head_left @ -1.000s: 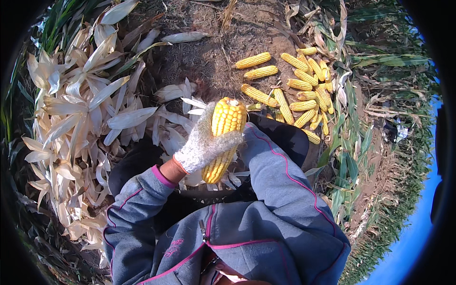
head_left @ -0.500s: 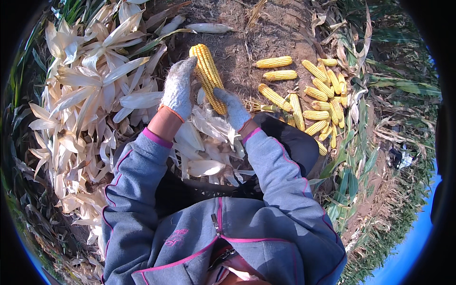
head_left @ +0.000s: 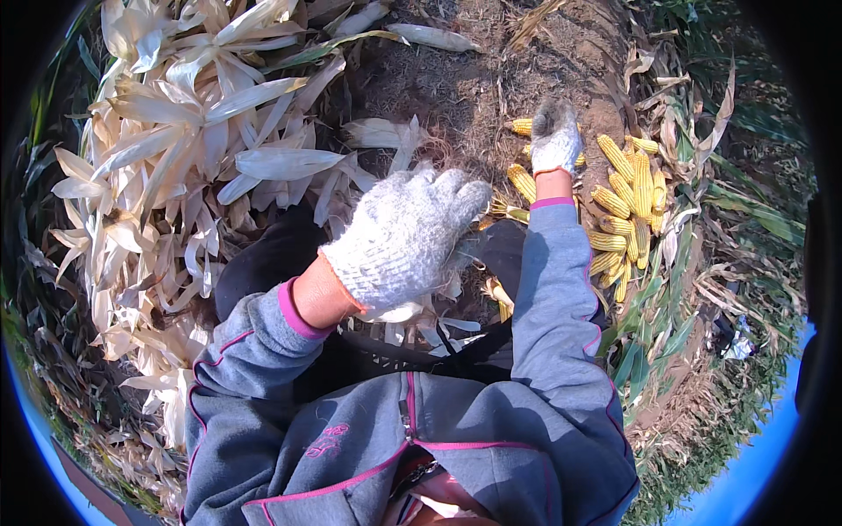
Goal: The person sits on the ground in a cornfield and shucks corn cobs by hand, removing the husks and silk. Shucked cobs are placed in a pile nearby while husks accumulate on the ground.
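My left hand (head_left: 403, 237), in a white knitted work glove, is raised over my lap with its fingers loosely bent and a little apart. No cob shows in it. My right hand (head_left: 555, 136), in a glove with dark-stained fingers, reaches out over two yellow corn cobs (head_left: 521, 127) on the soil, partly covering them. Its fingertips point away, so I cannot tell whether they grip anything. Just right of it lies a pile of husked corn cobs (head_left: 611, 202), with one large cob (head_left: 643, 186) on top.
A big heap of pale dry husks (head_left: 167, 131) fills the left side. An ear in its husk (head_left: 432, 37) lies on the bare soil (head_left: 438, 88) ahead. Dry stalks and green leaves (head_left: 653, 337) border the right. My dark-clad knees flank more husks.
The husked cob has left my two hands; a large cob now lies on the right pile. My right hand has swung right and away; my left has come up closer.
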`<state>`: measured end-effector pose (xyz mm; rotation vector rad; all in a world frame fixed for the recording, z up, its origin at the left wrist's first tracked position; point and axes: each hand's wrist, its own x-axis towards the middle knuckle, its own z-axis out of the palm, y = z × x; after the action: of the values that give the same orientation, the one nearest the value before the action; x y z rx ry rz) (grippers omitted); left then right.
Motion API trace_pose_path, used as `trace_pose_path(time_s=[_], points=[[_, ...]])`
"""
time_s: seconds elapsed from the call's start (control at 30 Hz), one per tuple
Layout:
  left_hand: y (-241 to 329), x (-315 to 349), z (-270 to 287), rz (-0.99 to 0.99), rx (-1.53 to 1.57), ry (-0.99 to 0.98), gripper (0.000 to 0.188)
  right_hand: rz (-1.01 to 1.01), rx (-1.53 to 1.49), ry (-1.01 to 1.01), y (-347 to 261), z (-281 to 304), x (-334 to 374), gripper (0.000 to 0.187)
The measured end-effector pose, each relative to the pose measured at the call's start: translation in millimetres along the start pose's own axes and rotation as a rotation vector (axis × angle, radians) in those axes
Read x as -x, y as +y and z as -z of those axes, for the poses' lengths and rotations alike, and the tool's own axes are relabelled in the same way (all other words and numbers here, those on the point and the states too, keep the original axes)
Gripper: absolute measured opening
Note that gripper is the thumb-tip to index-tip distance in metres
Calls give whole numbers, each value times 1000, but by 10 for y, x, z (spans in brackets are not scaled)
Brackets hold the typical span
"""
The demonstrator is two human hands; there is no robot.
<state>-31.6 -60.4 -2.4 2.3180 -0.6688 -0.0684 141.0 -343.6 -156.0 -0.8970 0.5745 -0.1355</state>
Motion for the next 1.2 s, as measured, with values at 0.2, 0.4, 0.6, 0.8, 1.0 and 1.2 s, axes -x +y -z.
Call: trace_pose_path(time_s=[0.2, 0.4, 0.6, 0.8, 1.0, 1.2], points=[[93, 74, -168, 97, -336, -549, 39, -57, 1302, -467, 1088, -213, -783, 41], [-52, -190, -122, 67, -249, -534, 44, 403, 2109, -531, 1568, -513, -1540, 62], [-393, -416, -127, 103, -359, -565, 38, 627, 2211, -497, 1766, -611, -2172, 62], [-596, -483, -132, 140, -384, -588, 40, 598, 2220, -409, 1935, -770, -2495, 77], [-652, -504, -109, 217, -378, -587, 41, 266, 2288, -472, 2041, -933, -2553, 88], [-572, -412, -147, 288, -296, -514, 39, 143, 2351, -642, 2229, -734, -2264, 81]])
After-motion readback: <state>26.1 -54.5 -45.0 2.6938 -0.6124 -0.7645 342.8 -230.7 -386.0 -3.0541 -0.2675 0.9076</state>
